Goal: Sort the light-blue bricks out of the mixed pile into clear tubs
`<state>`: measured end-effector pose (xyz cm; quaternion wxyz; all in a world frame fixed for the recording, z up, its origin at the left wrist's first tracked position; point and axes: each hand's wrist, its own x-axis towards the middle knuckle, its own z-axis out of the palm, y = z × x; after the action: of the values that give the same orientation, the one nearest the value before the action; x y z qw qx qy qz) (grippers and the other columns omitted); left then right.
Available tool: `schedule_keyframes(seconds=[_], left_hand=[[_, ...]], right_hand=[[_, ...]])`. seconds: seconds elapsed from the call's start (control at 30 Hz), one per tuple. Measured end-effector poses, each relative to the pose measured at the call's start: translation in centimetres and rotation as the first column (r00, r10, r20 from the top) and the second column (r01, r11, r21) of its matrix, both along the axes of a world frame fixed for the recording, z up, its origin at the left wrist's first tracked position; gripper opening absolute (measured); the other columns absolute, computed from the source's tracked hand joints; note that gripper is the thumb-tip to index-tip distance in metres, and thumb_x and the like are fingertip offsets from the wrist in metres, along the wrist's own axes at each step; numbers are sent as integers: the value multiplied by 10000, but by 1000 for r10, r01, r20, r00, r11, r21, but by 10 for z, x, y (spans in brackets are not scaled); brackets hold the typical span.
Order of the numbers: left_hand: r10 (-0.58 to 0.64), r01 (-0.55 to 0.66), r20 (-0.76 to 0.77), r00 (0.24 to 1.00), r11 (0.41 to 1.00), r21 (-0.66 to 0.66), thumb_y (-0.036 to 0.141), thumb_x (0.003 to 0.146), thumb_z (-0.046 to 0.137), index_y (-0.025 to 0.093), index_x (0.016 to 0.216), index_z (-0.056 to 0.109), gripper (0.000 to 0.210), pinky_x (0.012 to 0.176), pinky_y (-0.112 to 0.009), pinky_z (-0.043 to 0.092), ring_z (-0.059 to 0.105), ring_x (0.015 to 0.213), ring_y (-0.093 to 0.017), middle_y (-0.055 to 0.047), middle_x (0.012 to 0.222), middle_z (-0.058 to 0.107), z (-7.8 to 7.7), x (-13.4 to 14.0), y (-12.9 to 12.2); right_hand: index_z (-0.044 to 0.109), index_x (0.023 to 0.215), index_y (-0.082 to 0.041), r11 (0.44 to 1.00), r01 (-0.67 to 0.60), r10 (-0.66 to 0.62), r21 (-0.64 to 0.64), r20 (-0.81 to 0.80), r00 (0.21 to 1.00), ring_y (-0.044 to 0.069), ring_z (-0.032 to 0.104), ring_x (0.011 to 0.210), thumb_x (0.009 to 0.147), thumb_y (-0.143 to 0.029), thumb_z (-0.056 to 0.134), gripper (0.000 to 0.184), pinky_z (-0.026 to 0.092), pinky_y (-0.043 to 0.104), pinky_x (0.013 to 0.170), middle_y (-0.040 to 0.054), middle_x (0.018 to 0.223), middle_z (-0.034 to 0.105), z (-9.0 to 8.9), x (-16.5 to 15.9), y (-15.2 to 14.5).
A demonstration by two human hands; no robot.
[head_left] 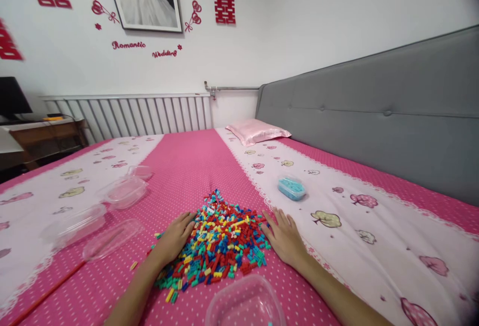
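Note:
A heap of small coloured plastic building blocks [224, 236] in red, yellow, green, blue and white lies on the pink dotted bedsheet [187, 161]. Against its left side rests my left hand [179, 233], palm down with fingers stretched toward the pile. My right hand [285, 236] lies flat at the right edge, its fingertips at the outer blocks. Neither hand holds anything. Close to me, below the heap, stands a clear plastic container [245, 301], cut off by the frame, with a small blue-green bit in it. A lidded clear box of light blue blocks [292, 188] sits beyond my right hand.
Clear plastic containers [123, 191] and a flat clear lid [112, 238] lie at the left. A thin red stick [48, 291] is at the lower left. Farther off are a pink pillow [258, 131], a grey headboard [366, 101] and a white radiator [130, 114].

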<state>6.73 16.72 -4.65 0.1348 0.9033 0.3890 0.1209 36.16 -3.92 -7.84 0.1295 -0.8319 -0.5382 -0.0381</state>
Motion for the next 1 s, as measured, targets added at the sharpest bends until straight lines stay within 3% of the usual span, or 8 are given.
schedule_keyframes(seconds=[0.2, 0.47, 0.73, 1.0], left_hand=[[-12, 12, 17, 1000, 1000, 5, 517, 988, 253, 135, 1459, 505, 656, 1229, -471, 300, 441, 1426, -275, -109, 1512, 502, -1, -1, 2], [-13, 13, 42, 999, 1000, 8, 518, 965, 245, 79, 1432, 520, 698, 1208, -464, 334, 485, 1387, -286, -145, 1488, 520, 1, 1, 1], [-17, 16, 71, 997, 1000, 22, 506, 958, 311, 122, 1387, 564, 629, 1154, -464, 402, 538, 1335, -293, -134, 1433, 580, 8, 3, -5], [-40, 39, 87, 995, 999, 15, 450, 1002, 353, 126, 1377, 562, 538, 1153, -486, 392, 551, 1306, -289, -144, 1404, 596, 6, 2, -2]], right_hand=[[425, 1533, -228, 1000, -4, 4, -5, -1, 1000, 342, 301, 1499, 1044, -495, 315, 568, 225, 515, 1207, 185, 1599, 363, 1, 0, 0], [437, 1527, -217, 1000, -5, 5, -13, 10, 1000, 349, 311, 1493, 1041, -484, 329, 564, 231, 521, 1202, 187, 1591, 377, 1, -1, 1], [429, 1530, -226, 1000, 6, -6, -27, 4, 1000, 358, 308, 1493, 1038, -486, 330, 566, 225, 526, 1200, 188, 1597, 367, 5, -3, 1], [438, 1526, -215, 999, 9, -9, -37, 15, 1000, 365, 323, 1485, 1034, -469, 342, 562, 237, 524, 1193, 214, 1584, 378, 7, -4, 0]])
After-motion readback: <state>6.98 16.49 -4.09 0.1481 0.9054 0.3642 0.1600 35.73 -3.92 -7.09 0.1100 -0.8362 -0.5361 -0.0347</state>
